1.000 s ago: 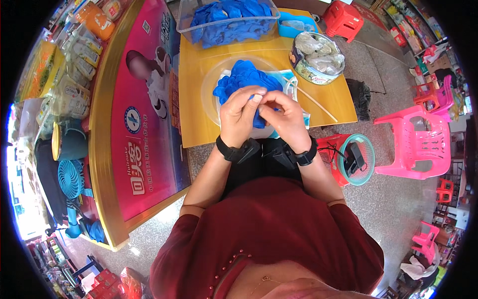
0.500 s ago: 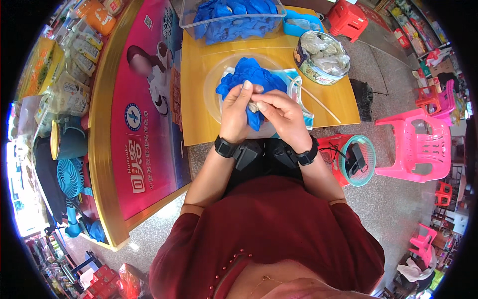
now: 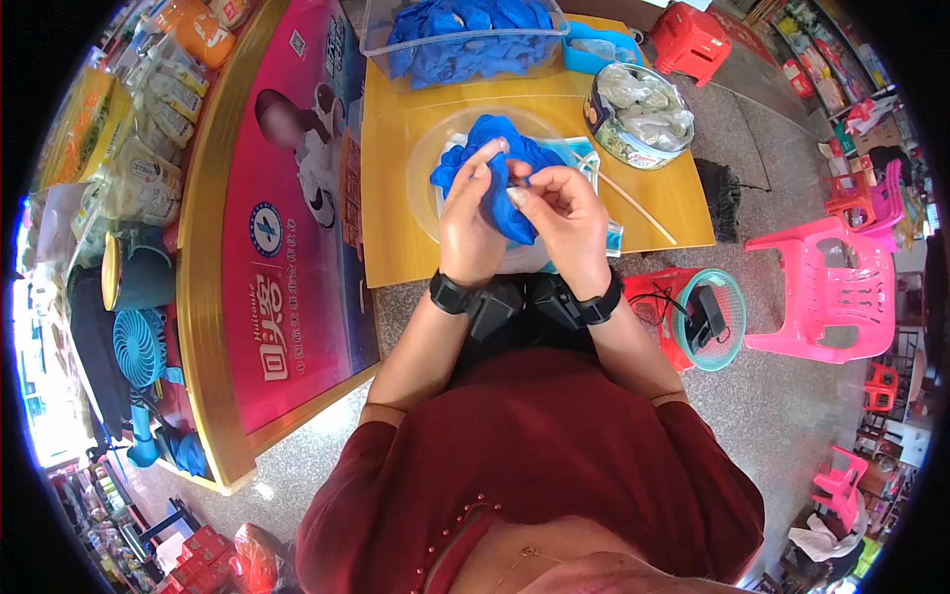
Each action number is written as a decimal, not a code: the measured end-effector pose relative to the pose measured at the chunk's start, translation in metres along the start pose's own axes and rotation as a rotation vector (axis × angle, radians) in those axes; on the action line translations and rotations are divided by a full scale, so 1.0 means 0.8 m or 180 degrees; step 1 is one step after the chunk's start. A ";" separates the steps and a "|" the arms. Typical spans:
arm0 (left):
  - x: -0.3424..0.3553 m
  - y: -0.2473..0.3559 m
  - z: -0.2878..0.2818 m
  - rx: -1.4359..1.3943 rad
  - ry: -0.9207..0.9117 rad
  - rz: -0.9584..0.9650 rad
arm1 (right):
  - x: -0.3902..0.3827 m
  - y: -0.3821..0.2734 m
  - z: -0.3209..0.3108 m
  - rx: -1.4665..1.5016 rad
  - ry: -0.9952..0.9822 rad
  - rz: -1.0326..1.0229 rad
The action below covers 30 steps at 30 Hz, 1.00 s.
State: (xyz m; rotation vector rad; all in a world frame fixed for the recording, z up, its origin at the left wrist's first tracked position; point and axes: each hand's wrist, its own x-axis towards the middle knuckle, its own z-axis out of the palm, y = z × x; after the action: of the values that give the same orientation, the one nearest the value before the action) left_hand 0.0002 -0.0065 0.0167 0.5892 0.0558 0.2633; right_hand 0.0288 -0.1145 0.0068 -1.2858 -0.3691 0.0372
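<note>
Both hands are held over the near part of the yellow table. My left hand grips a crumpled blue piece of thin material, its fingers curled along the left side. My right hand pinches the same piece with thumb and curled fingers. Behind them lies a pile of similar blue pieces in a wide translucent bowl. A blue-and-white item lies beside it, and a thin wooden stick rests to the right.
At the back stand a clear tub of blue pieces, a blue tray and a round tin of bags. A pink-fronted counter borders the left. Right are a green basket, a pink chair and red stools.
My fingers have shifted on the blue piece, which is now turned up more between my hands; the pale bit seen half a second ago is mostly covered. The right fingers are more curled.
</note>
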 end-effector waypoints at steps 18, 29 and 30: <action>0.000 -0.002 -0.005 0.0685 -0.0066 -0.0024 | -0.024 -0.020 -0.001 -0.2106 -0.1119 -0.0378; -0.004 -0.004 -0.020 0.2572 0.0130 0.0724 | -0.026 -0.017 -0.015 -0.1489 -0.1231 0.0180; -0.004 -0.006 -0.018 0.2579 0.0127 0.0787 | -0.027 -0.017 -0.011 -0.1055 -0.1204 0.0310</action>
State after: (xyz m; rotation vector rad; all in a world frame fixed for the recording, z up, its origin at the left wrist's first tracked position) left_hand -0.0037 -0.0032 0.0017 1.4009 0.1308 0.4980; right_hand 0.0087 -0.1311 0.0120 -1.6274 -0.6563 0.3159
